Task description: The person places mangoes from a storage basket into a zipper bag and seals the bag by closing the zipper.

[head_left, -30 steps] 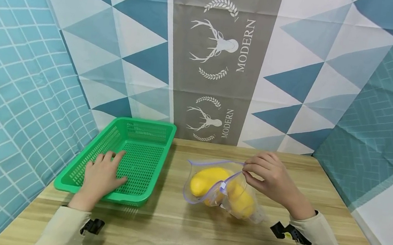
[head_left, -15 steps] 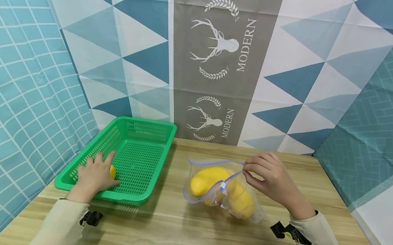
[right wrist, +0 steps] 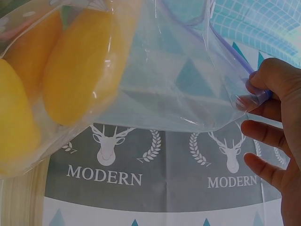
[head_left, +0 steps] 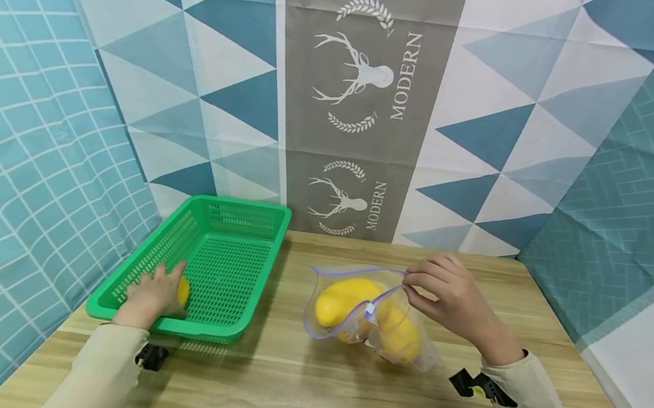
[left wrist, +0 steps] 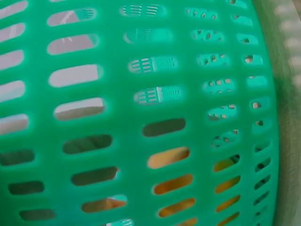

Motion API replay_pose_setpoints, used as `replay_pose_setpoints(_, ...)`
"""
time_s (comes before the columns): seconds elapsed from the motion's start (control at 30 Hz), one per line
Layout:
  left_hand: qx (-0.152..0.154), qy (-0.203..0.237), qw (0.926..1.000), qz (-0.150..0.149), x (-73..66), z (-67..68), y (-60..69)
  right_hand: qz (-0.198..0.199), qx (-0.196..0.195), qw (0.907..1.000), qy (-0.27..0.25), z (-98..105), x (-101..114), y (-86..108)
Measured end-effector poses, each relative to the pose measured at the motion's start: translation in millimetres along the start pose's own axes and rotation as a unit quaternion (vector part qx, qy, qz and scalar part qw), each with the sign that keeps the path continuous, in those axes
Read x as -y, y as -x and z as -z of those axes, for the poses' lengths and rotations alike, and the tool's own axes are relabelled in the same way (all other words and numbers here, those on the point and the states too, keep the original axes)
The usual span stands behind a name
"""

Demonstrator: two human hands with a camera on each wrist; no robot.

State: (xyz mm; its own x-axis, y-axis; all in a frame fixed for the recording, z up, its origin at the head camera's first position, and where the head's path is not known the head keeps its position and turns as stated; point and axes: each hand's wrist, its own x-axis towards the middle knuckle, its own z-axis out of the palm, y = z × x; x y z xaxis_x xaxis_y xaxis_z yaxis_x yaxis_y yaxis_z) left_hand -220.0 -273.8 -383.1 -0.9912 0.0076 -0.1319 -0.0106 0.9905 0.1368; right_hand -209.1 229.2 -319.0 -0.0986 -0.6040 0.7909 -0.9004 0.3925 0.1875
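We see the left hand (head_left: 149,293) reaching into the near left corner of the green plastic basket (head_left: 194,330), lying against a yellow fruit (head_left: 183,291) that it mostly hides. Its fingers are partly bent and spread about the fruit, but we cannot tell whether they have a firm hold; from the left wrist, the slotted basket wall covers most of the view, with yellow-orange showing through the lower slots.

Our right hand (head_left: 450,300) pinches the purple zip edge (head_left: 389,294) of a clear zip bag (right wrist: 160,89) between thumb and forefinger, the other fingers loosely bent and apart. The bag sits on the wood-grain worktop (head_left: 290,386), to the right of the basket and well apart from it, its mouth gaping towards the left. Inside we make out at least three yellow mangoes (head_left: 336,301), touching or overlapping. A white slider (head_left: 370,310) sits on the zip's near side.
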Motion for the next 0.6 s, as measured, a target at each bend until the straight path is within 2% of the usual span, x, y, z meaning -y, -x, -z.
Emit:
replay_pose_setpoints(0.2, 0.025, 0.006, 0.9997, 0.006, -2.0, 1.9, 0.5, -0.018, 0.02, 0.9996, -0.005, 1.6, 1.2, 0.3)
replay_pose_setpoints(0.33, 0.034, 0.011, 0.9993, 0.005, -2.7, 2.5, 0.8, -0.016, 0.017, 0.9997, -0.005, 1.4, 1.9, -0.3)
replay_pose_setpoints(0.47, 0.024, 0.004, 0.9997, -0.005, -1.5, 0.9, -0.2, -0.004, 0.006, 1.0, -0.002, 0.4, 2.4, -1.0)
replay_pose_setpoints(0.6, 0.008, -0.006, 0.9999, -0.012, -1.6, -0.1, -1.7, -0.009, 0.009, 0.9999, -0.004, 0.4, 2.4, -0.4)
